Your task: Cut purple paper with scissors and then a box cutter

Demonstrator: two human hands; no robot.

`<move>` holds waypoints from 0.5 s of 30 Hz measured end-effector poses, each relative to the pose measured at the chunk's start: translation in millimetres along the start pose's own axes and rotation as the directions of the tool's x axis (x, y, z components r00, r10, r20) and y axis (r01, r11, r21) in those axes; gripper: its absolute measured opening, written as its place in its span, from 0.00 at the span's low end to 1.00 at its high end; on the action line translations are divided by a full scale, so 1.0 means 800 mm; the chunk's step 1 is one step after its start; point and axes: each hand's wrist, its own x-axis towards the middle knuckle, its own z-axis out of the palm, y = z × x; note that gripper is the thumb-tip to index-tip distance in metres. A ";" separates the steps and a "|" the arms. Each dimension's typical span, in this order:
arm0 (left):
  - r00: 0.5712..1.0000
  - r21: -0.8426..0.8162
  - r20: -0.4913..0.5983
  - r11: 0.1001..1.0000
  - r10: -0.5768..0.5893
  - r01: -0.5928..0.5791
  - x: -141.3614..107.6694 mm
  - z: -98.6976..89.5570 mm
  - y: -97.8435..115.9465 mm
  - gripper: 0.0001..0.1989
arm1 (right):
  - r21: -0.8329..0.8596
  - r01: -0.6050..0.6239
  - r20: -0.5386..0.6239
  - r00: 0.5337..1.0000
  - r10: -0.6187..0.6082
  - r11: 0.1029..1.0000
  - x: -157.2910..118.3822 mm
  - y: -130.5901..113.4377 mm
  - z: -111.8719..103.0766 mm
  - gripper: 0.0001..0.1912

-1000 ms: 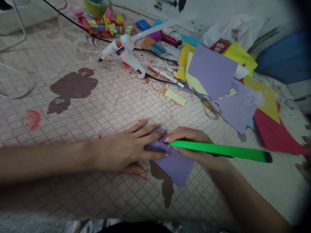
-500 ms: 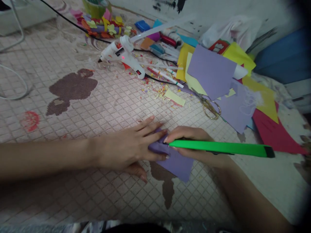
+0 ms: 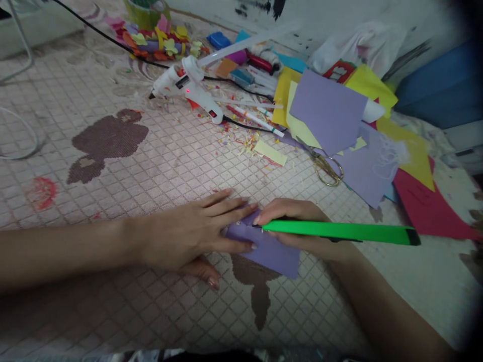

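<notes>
My left hand [image 3: 188,232] lies flat with its fingers apart, the fingertips pressing on a piece of purple paper [image 3: 277,255] on the tablecloth. In my right hand [image 3: 298,211] is a green utility knife [image 3: 339,229], gripped near its tip. The dark tip points left and meets the paper between the fingers of my left hand, where a cut line shows. The left hand hides the paper's left part, and the right hand covers some of its upper right edge.
Behind the hands lies a white glue gun [image 3: 188,85] with its light on. Gold-handled scissors [image 3: 327,170] rest by purple sheets [image 3: 328,110]. A red sheet [image 3: 433,211] is at the right. Paper scraps [image 3: 241,143] and a tape roll [image 3: 147,12] lie farther back.
My left hand has slid a little left and toward me. The purple paper, bulged up between its fingers before, now lies flatter. The knife tip has shifted slightly.
</notes>
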 end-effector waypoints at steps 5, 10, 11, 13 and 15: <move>1.000 -0.022 -0.011 1.000 -0.010 0.010 0.000 -0.002 0.000 0.31 | -0.009 0.024 -0.020 1.000 -0.024 1.000 -0.002 0.005 0.003 0.10; 1.000 -0.034 -0.004 0.999 -0.019 0.019 0.002 -0.004 0.002 0.31 | 0.007 0.016 -0.030 0.999 -0.015 1.000 -0.002 0.007 0.004 0.10; 1.000 -0.031 0.003 0.999 -0.020 0.020 0.002 -0.004 0.002 0.31 | 0.014 0.012 -0.028 1.000 -0.011 1.000 -0.003 0.006 0.004 0.10; 1.000 -0.025 0.007 1.000 -0.019 0.019 0.002 -0.004 0.002 0.31 | 0.022 -0.002 -0.027 1.000 0.002 1.000 -0.003 0.005 0.004 0.10; 1.000 -0.018 0.008 1.000 -0.017 0.018 0.002 -0.004 0.002 0.31 | 0.022 -0.010 -0.035 0.999 0.010 1.000 -0.004 0.005 0.004 0.11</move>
